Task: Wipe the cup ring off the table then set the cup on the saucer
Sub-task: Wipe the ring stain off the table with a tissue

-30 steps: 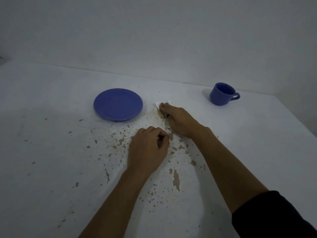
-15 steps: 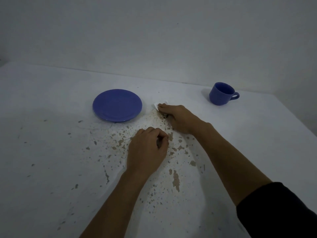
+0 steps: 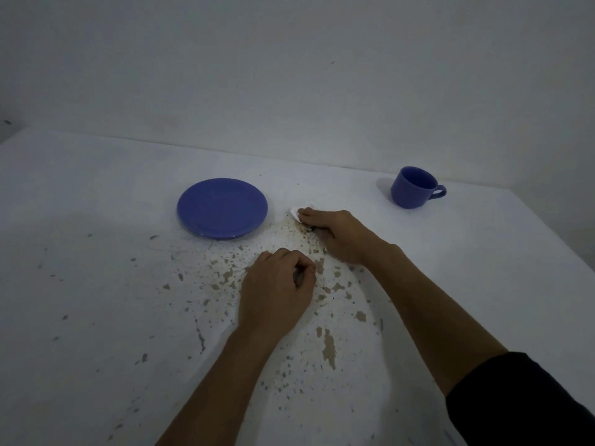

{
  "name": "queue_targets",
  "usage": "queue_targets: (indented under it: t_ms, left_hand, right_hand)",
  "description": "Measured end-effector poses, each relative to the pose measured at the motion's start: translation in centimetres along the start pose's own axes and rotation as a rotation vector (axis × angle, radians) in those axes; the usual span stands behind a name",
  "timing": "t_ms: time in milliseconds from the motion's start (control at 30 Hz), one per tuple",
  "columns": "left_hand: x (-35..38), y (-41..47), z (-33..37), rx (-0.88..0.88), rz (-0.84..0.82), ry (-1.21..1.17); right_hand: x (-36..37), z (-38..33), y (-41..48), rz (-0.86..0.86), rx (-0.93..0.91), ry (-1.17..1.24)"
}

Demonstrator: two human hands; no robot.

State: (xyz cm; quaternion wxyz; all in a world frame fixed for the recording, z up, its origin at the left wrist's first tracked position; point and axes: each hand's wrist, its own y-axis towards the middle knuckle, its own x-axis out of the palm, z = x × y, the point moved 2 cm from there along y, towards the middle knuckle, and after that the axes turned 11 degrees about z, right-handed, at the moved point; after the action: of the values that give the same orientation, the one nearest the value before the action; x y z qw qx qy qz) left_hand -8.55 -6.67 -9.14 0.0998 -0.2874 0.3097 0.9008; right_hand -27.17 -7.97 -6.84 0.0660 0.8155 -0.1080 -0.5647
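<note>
White surface (image 3: 96,317) with chipped, flaking paint and brown specks at centre, blue saucer (image 3: 222,207) lying flat left of centre, blue cup (image 3: 413,188) upright at far right, well apart from saucer, small white tissue (image 3: 297,211) between them, near the saucer

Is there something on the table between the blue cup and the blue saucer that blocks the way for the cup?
Only the right hand, pressing a white tissue on the table, lies between the cup and the saucer. Nothing else visible stands there.
</note>
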Motion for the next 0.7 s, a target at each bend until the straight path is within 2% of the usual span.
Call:
queue_targets:
  t_ms: [167, 400, 567, 700]
  left_hand:
    - [0.1, 0.1, 0.0, 0.0, 0.006, 0.018]
    - [0.1, 0.0, -0.2, -0.003, 0.004, 0.015]
    - [0.1, 0.0, 0.0, -0.004, -0.003, 0.017]
    - [-0.1, 0.0, 0.2, -0.013, -0.013, 0.008]
  right_hand:
    - [0.6, -1.8, 1.3, 0.006, 0.086, -0.003]
    - [0.7, -1.4, -0.7, -0.028, 0.021, -0.015]
    - [0.3, -2.0, 0.4, 0.009, 0.087, -0.054]
    - [1.0, -2.0, -0.4, -0.032, 0.044, -0.034]
